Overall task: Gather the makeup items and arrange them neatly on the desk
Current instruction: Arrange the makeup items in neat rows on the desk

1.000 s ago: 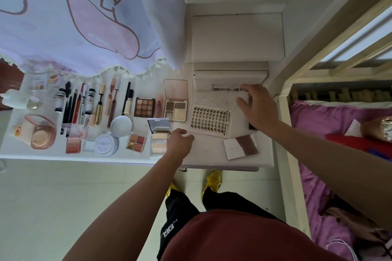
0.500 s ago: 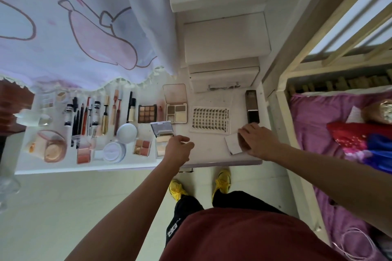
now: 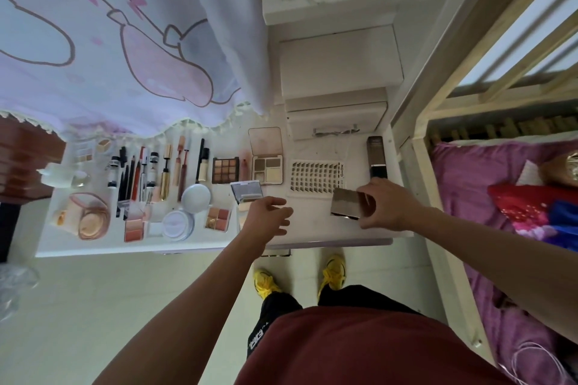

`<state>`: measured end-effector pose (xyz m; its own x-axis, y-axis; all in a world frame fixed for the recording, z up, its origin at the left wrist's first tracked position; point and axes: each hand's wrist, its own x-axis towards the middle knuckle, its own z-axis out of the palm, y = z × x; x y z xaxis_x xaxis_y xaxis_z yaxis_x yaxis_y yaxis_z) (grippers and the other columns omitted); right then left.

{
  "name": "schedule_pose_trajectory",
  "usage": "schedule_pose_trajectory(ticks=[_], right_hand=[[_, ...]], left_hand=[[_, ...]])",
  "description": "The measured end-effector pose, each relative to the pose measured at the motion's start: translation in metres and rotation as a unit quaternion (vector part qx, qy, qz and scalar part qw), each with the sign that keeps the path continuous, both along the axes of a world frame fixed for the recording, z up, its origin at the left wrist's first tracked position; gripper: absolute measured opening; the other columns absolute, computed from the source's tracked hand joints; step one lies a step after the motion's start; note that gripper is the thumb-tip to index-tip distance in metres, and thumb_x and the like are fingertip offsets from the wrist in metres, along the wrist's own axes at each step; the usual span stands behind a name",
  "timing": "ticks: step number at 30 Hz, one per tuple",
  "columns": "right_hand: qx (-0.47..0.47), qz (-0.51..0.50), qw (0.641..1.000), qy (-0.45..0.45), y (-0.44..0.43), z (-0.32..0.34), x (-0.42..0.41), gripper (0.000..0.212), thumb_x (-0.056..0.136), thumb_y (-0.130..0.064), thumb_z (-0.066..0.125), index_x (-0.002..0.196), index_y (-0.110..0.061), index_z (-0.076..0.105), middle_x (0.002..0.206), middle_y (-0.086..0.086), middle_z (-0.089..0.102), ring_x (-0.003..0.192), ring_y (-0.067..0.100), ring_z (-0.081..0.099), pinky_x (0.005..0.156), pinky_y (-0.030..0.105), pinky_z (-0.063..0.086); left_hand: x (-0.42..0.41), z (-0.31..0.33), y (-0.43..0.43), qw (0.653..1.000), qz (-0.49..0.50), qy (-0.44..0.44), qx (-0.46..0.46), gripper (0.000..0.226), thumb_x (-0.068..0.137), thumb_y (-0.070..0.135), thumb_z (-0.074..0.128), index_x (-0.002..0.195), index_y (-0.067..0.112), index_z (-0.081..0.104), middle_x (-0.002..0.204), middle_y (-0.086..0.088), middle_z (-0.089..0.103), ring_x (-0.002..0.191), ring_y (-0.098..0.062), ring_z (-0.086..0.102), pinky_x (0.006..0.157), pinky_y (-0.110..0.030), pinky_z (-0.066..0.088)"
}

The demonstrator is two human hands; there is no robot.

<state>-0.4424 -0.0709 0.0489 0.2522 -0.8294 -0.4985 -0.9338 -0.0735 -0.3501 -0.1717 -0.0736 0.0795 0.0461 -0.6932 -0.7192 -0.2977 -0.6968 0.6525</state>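
Lifted since a moment ago, the brown palette (image 3: 347, 203) now tilts up off the desk (image 3: 312, 230) near its front edge, pinched between the thumb and fingers of our right grip (image 3: 387, 206). Our left grip (image 3: 269, 216) has uncurled and hovers with loose fingers, holding nothing, beside the mirrored compact (image 3: 246, 191). Behind them lies the lash sheet (image 3: 316, 176), with a dark tube (image 3: 377, 159) at the right edge. A row of pencils and tubes (image 3: 150, 172) lines the far left.

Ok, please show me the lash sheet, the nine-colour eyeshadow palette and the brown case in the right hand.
lash sheet (image 3: 314, 180): head view, middle of the lash rows.
nine-colour eyeshadow palette (image 3: 225, 170): head view, centre pan.
brown case (image 3: 345, 203): head view, left half of its face.
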Motion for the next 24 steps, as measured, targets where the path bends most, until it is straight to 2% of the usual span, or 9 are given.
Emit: schedule_pose_trajectory(ticks=[3, 6, 10, 13, 15, 18, 20, 22, 24], right_hand=[[0.011, -0.086, 0.989, -0.119, -0.011, 0.025, 0.009, 0.059, 0.072, -0.035, 0.08, 0.124, -0.016, 0.059, 0.105, -0.001, 0.052, 0.093, 0.018, 0.053, 0.072, 0.025, 0.047], [0.034, -0.131, 0.96, -0.244, -0.024, 0.048, 0.016, 0.059, 0.073, -0.025, 0.083, 0.127, -0.014, 0.062, 0.107, 0.003, 0.063, 0.089, 0.019, 0.063, 0.068, 0.029, 0.059], [0.051, -0.142, 0.925, -0.35, -0.039, 0.077, 0.026, 0.044, 0.074, -0.017, 0.083, 0.116, -0.013, 0.068, 0.099, 0.006, 0.071, 0.087, 0.019, 0.068, 0.066, 0.02, 0.055], [0.081, -0.135, 0.901, -0.405, -0.045, 0.095, 0.032, 0.037, 0.077, -0.011, 0.08, 0.112, -0.009, 0.07, 0.094, 0.006, 0.074, 0.084, 0.016, 0.071, 0.065, 0.018, 0.053], [0.099, -0.135, 0.884, -0.437, -0.048, 0.102, 0.033, 0.039, 0.075, -0.013, 0.081, 0.112, -0.008, 0.07, 0.094, 0.008, 0.075, 0.084, 0.016, 0.072, 0.067, 0.019, 0.053], [0.113, -0.121, 0.872, -0.46, -0.052, 0.109, 0.035, 0.056, 0.067, -0.028, 0.086, 0.116, -0.008, 0.068, 0.098, 0.009, 0.074, 0.091, 0.022, 0.071, 0.072, 0.023, 0.054], [0.122, -0.119, 0.866, -0.469, -0.054, 0.113, 0.037, 0.065, 0.064, -0.038, 0.082, 0.12, -0.009, 0.066, 0.104, 0.01, 0.073, 0.099, 0.026, 0.07, 0.081, 0.031, 0.056], [0.128, -0.117, 0.863, -0.474, -0.056, 0.116, 0.037, 0.067, 0.064, -0.041, 0.079, 0.121, -0.009, 0.066, 0.107, 0.011, 0.073, 0.103, 0.029, 0.068, 0.089, 0.04, 0.056], [0.126, -0.106, 0.866, -0.472, -0.057, 0.121, 0.037, 0.064, 0.064, -0.042, 0.078, 0.118, -0.01, 0.067, 0.106, 0.011, 0.073, 0.104, 0.031, 0.067, 0.092, 0.044, 0.054]], left_hand=[[-0.001, 0.012, -0.01, 0.998, -0.002, 0.051, -0.026, 0.037, 0.086, 0.007, 0.069, 0.121, 0.004, 0.059, 0.101, -0.016, 0.066, 0.087, -0.023, 0.065, 0.075, -0.036, 0.057], [-0.005, 0.031, -0.022, 0.991, -0.011, 0.124, -0.053, 0.045, 0.079, 0.009, 0.077, 0.12, 0.009, 0.059, 0.115, -0.016, 0.065, 0.097, -0.021, 0.066, 0.081, -0.036, 0.058], [-0.009, 0.058, -0.035, 0.975, -0.018, 0.209, -0.073, 0.069, 0.067, 0.018, 0.082, 0.129, 0.01, 0.054, 0.129, -0.014, 0.059, 0.114, -0.03, 0.062, 0.093, -0.042, 0.054], [-0.008, 0.074, -0.039, 0.963, -0.01, 0.255, -0.09, 0.067, 0.07, 0.011, 0.081, 0.131, 0.008, 0.053, 0.122, -0.016, 0.06, 0.109, -0.031, 0.064, 0.094, -0.043, 0.054], [-0.007, 0.083, -0.041, 0.954, 0.0, 0.279, -0.105, 0.066, 0.07, 0.009, 0.078, 0.131, 0.005, 0.052, 0.114, -0.015, 0.062, 0.1, -0.027, 0.067, 0.092, -0.041, 0.054], [-0.006, 0.092, -0.041, 0.944, 0.02, 0.305, -0.124, 0.066, 0.07, 0.007, 0.078, 0.131, 0.003, 0.052, 0.107, -0.013, 0.063, 0.095, -0.025, 0.067, 0.092, -0.041, 0.053], [-0.005, 0.096, -0.041, 0.936, 0.054, 0.319, -0.135, 0.062, 0.07, 0.005, 0.074, 0.128, 0.0, 0.053, 0.103, -0.015, 0.062, 0.091, -0.024, 0.067, 0.09, -0.038, 0.054], [-0.003, 0.098, -0.042, 0.929, 0.084, 0.333, -0.14, 0.055, 0.07, 0.003, 0.076, 0.121, 0.001, 0.057, 0.102, -0.017, 0.059, 0.087, -0.023, 0.066, 0.085, -0.034, 0.057], [0.001, 0.099, -0.042, 0.923, 0.094, 0.345, -0.143, 0.05, 0.07, 0.005, 0.077, 0.117, 0.003, 0.059, 0.102, -0.017, 0.059, 0.087, -0.023, 0.066, 0.083, -0.032, 0.057]])
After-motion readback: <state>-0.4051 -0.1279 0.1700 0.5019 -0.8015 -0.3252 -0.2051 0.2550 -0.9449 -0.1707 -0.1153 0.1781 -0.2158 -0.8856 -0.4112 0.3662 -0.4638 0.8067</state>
